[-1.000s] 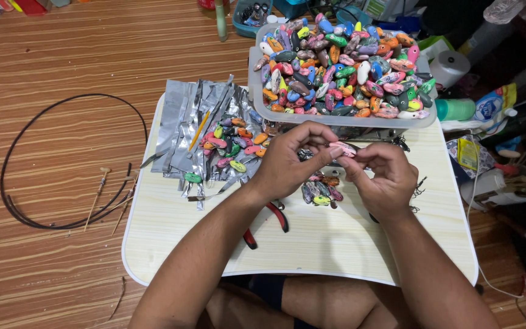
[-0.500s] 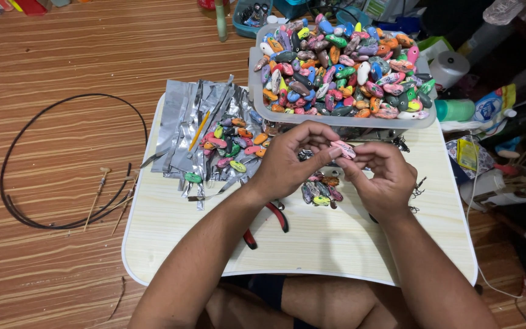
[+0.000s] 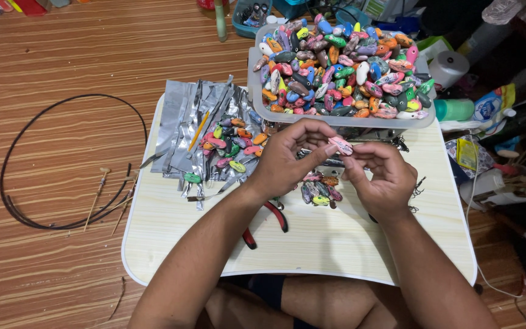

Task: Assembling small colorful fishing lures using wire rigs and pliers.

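Our left hand (image 3: 290, 159) and right hand (image 3: 382, 180) both pinch one small pink painted fish-shaped lure (image 3: 340, 145) above the pale wooden bench (image 3: 336, 244).

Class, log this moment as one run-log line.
left hand: pinching pink lure | right hand: pinching same | pliers: on table

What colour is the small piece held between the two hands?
The small piece is pink with a paler streak, pinched between left hand and right hand; head view.
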